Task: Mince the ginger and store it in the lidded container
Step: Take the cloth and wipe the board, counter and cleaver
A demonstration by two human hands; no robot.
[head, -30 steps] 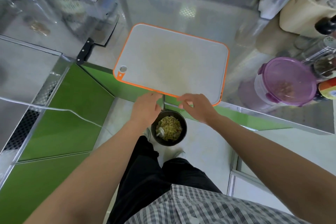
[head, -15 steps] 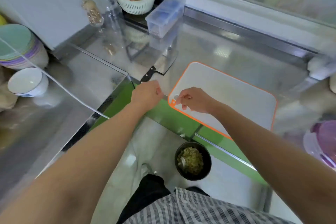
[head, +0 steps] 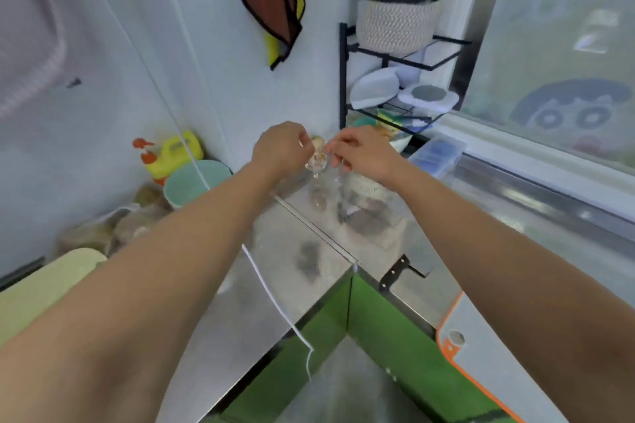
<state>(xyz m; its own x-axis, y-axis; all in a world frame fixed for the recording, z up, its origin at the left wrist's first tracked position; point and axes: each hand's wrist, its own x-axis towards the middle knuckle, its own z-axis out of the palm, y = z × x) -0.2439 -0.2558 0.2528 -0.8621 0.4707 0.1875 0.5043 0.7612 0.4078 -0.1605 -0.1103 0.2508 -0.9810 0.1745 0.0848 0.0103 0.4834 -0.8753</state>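
Observation:
A knobbly beige piece of ginger (head: 317, 141) sits on top of a clear stemmed glass (head: 316, 166) in the back corner of the steel counter (head: 275, 285). My left hand (head: 280, 148) is just left of the ginger and my right hand (head: 360, 152) just right of it. Both have loosely curled fingers and nothing visibly in them. Motion blur hides whether the fingertips touch the ginger. The white cutting board with an orange rim (head: 481, 354) lies at the lower right, and the black knife handle (head: 395, 273) shows beside my right forearm. No purple-lidded container is in view.
A black wire rack (head: 395, 79) with bowls and a woven basket stands behind the glass. A clear lidded box (head: 436, 154) is beside it. A yellow spray bottle (head: 168, 154), stacked teal bowls (head: 196, 182) and a white cable (head: 268, 285) are on the left.
My view swung up and left from the board and the floor bowl to the back corner. Both hands moved from the counter's front edge to either side of the ginger on the glass.

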